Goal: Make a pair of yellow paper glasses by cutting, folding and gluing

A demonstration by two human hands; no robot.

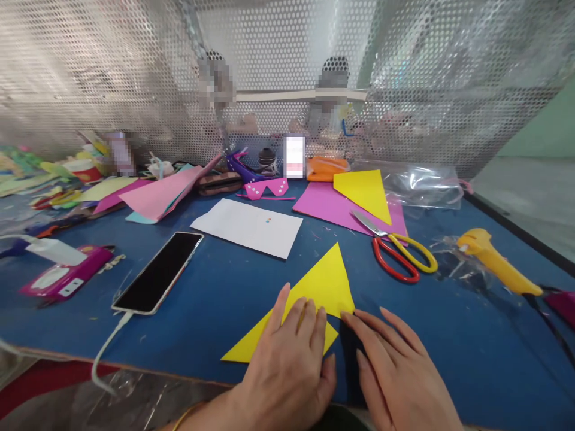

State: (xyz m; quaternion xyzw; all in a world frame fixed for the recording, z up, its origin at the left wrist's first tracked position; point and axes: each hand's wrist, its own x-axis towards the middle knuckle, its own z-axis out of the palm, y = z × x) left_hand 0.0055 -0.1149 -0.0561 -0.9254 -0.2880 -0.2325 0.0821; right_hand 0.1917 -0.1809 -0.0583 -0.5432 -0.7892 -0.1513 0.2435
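Note:
A yellow paper triangle (321, 286) lies near the front edge of the blue table (215, 299), partly folded. My left hand (287, 365) lies flat on its lower part, fingers stretched out and pressing the paper down. My right hand (398, 368) rests just to the right, fingers extended, with its fingertips touching the triangle's right corner. Neither hand grips anything.
Red and yellow scissors (398, 251) lie on a pink sheet (332, 206) beside another yellow triangle (366, 191). A white sheet (249, 227), a charging phone (159, 272), a yellow glue gun (498, 263), a pink packet (63, 278) and paper scraps surround them. A perforated metal screen (135, 78) closes the back.

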